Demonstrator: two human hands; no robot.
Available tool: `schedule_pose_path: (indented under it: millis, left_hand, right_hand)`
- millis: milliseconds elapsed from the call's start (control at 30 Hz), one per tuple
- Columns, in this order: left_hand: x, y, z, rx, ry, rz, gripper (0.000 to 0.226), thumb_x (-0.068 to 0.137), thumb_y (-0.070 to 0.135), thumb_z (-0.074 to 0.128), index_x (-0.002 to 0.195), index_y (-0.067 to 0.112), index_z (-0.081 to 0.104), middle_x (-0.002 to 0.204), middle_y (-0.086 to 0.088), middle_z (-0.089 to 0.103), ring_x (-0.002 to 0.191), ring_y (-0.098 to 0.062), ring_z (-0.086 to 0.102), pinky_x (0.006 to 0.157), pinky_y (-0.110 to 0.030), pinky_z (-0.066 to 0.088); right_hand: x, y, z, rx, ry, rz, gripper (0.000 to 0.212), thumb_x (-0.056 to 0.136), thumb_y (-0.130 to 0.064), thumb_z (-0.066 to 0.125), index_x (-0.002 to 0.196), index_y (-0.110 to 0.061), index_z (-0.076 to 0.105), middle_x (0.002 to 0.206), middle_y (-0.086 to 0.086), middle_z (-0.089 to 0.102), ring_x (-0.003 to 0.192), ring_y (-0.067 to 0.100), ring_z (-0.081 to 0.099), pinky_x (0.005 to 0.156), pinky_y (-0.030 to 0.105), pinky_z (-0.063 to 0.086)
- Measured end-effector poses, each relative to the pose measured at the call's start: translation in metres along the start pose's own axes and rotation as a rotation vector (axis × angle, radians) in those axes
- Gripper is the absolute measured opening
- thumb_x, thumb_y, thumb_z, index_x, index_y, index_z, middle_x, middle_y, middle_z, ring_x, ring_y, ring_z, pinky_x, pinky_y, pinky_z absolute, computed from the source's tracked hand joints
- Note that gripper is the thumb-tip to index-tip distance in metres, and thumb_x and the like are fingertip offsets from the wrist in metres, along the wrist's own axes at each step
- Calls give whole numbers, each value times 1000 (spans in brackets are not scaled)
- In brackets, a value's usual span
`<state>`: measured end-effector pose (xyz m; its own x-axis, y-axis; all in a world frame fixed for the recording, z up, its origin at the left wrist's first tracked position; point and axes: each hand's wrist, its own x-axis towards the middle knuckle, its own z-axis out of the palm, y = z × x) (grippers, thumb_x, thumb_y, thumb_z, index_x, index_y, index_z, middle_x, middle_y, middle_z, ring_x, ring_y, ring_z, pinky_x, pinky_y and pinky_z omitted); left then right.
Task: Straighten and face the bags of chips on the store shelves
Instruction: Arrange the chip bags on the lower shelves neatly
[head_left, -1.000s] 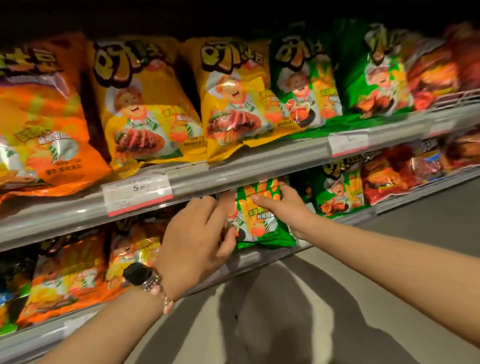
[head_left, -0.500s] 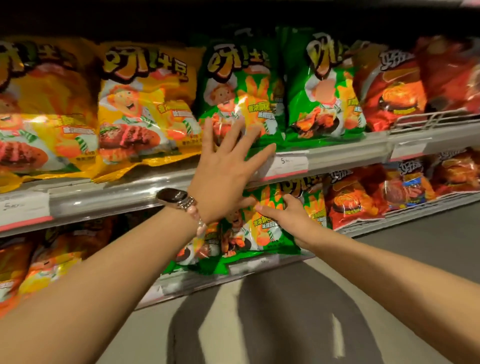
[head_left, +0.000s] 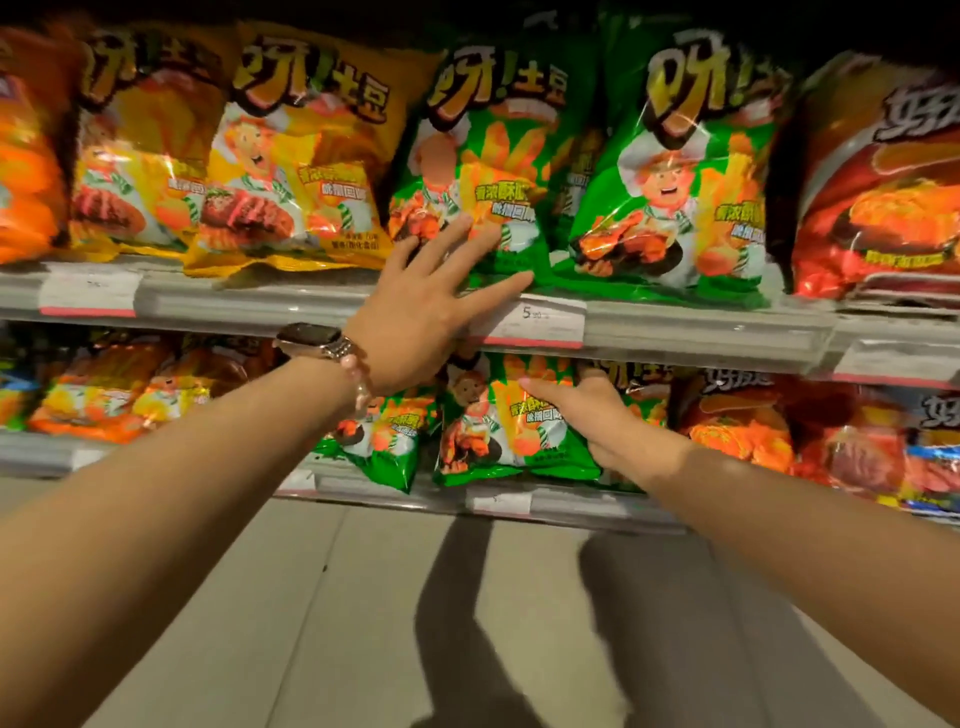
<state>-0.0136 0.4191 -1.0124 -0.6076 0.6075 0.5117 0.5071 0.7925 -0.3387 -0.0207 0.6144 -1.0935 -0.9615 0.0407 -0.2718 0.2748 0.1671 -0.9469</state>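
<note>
Facing is partway: the left hand (head_left: 415, 317) presses spread fingers (head_left: 457, 231) on an upper-shelf green chip bag (head_left: 483, 171); the right hand (head_left: 597, 415) grips a lower-shelf green bag (head_left: 498, 421). Neighbouring bags look tilted, still unstraightened.

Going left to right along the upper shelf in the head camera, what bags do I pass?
orange bag → first yellow bag → second yellow bag → green bag under the left hand → second green bag → red bag

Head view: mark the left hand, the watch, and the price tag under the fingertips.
left hand (head_left: 415, 317), head view, on the back of the hand.
watch (head_left: 307, 335), head view, on its dark face.
price tag (head_left: 540, 325), head view, on the white middle of the label.
</note>
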Motion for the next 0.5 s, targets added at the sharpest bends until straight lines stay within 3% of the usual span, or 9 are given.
schedule_pose_path:
  millis: [133,233,367,500]
  left_hand:
    - [3,7,8,96,96,5,91,63,10,81,140,26,34,146,-26,38,137,-42,29,99,-67,30]
    - [12,11,17,84,153,91,93,66,10,75,145,29,30,152,-21,29,141,-39,21,104,-70,17]
    - [17,10,23,30,123,116,94,68,8,73,146,33,27,155,-18,28,143,-43,20,104,-72,11]
    - [14,6,29,-25,154,144,95,68,-6,66,146,34,30,154,-21,27,143,-43,18,104,-72,8]
  right_hand:
    - [0,-3,-3,-76,54,3,55,79,-29,76,114,-2,44,121,13,52,108,26,50,83,31,39]
    - [5,8,1,-51,69,3,64,80,-30,74,125,0,40,124,12,47,117,28,46,86,32,37]
    - [5,14,6,-41,134,28,67,82,-32,72,130,0,36,135,17,44,111,23,42,93,34,36]
    - [9,20,8,-76,175,36,87,85,-34,69,146,4,20,150,16,31,136,29,32,104,33,31]
